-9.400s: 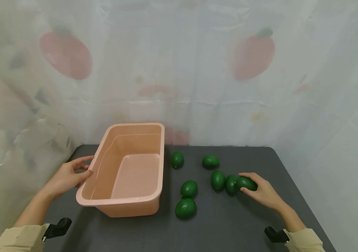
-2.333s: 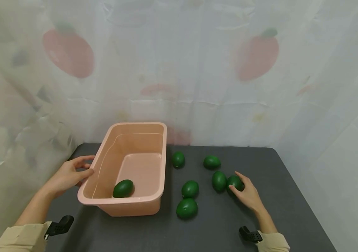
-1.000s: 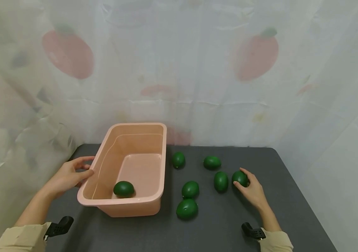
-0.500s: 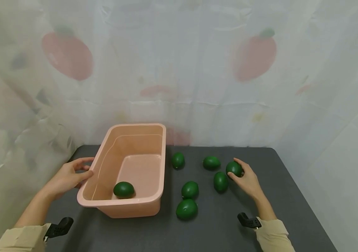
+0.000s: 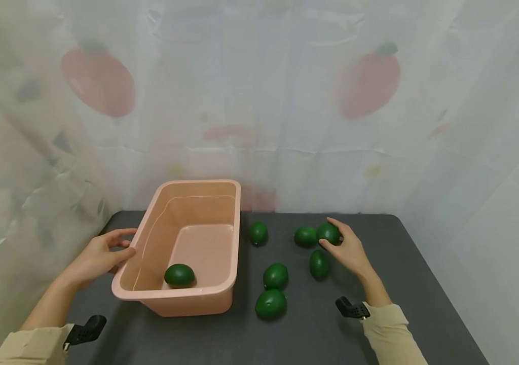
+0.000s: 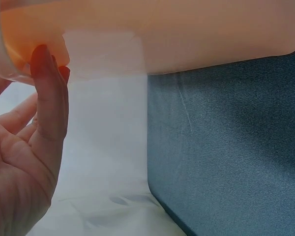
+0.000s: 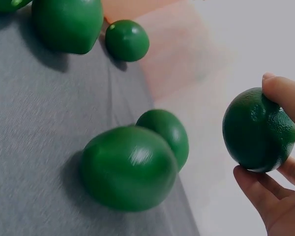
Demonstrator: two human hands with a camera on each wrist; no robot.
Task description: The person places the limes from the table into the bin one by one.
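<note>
From my remote seat I saw the right hand holding a green avocado between thumb and fingers, lifted above the dark table just beside another avocado. The left hand rested with relaxed fingers against the rim of the pink tub, where one avocado in the tub lay.
</note>
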